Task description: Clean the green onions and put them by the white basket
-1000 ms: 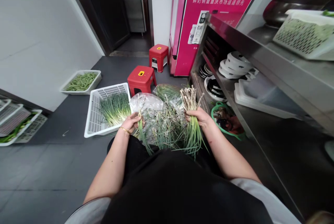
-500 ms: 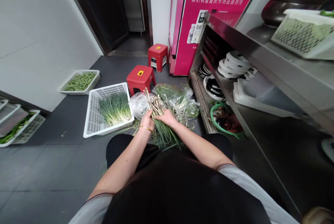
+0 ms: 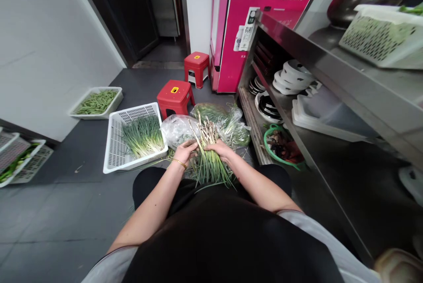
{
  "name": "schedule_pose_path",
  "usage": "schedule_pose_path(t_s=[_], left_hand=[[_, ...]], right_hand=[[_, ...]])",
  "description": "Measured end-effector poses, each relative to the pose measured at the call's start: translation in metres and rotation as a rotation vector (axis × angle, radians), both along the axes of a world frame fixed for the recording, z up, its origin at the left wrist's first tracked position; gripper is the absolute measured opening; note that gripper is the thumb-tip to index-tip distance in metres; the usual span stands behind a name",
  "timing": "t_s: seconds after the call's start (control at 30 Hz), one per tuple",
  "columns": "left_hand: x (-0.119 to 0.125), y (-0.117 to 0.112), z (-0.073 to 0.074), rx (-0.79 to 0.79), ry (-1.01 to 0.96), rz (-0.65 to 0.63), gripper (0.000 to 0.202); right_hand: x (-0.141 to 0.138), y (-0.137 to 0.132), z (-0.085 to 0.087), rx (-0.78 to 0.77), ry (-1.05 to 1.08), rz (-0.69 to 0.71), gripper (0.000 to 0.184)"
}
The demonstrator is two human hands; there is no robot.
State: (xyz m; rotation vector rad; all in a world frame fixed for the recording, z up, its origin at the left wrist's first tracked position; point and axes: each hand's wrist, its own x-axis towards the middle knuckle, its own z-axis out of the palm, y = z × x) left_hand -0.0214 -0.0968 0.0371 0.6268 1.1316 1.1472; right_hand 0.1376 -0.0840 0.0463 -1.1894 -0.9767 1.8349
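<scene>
My right hand is closed round a bunch of scallions, gripping it just below the pale root ends. The roots point away from me and the green leaves hang down over my lap. At the left side of the bunch, my left hand pinches a scallion stalk that slants apart from the others. A white basket to the left holds a neat pile of scallions, pale ends towards me. Clear plastic bags lie beyond my hands, with more scallions in and around them.
Two red stools stand ahead. A tray of green beans lies far left by the wall. On my right, a steel shelf holds bowls and plastic containers, with a green basket of dark scraps beneath its edge.
The bunch has turned more upright in my right hand and shifted slightly right. My left hand has drawn a little left, away from the bunch's middle. The view has tilted slightly.
</scene>
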Motion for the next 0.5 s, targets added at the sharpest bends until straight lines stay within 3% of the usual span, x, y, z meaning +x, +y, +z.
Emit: schedule_pose_path(t_s=[0.1,0.2,0.37,0.43,0.5], left_hand=[[0.006,-0.003,0.0,0.022,-0.014,0.038,0.028],[0.024,-0.009,-0.004,0.101,-0.045,0.136,0.028],[0.057,-0.007,-0.017,0.295,0.134,0.209,0.035],[0.051,0.002,-0.019,0.24,0.021,0.204,0.03],[0.028,0.012,-0.02,0.16,-0.106,0.137,0.031]], right_hand=[[-0.007,-0.002,-0.003,0.007,-0.03,-0.069,0.029],[-0.018,0.003,-0.014,0.033,-0.128,-0.24,0.025],[-0.032,0.017,-0.036,0.043,-0.211,-0.474,0.025],[-0.029,0.023,-0.04,0.052,-0.228,-0.505,0.028],[-0.017,0.03,-0.041,0.109,-0.251,-0.531,0.03]])
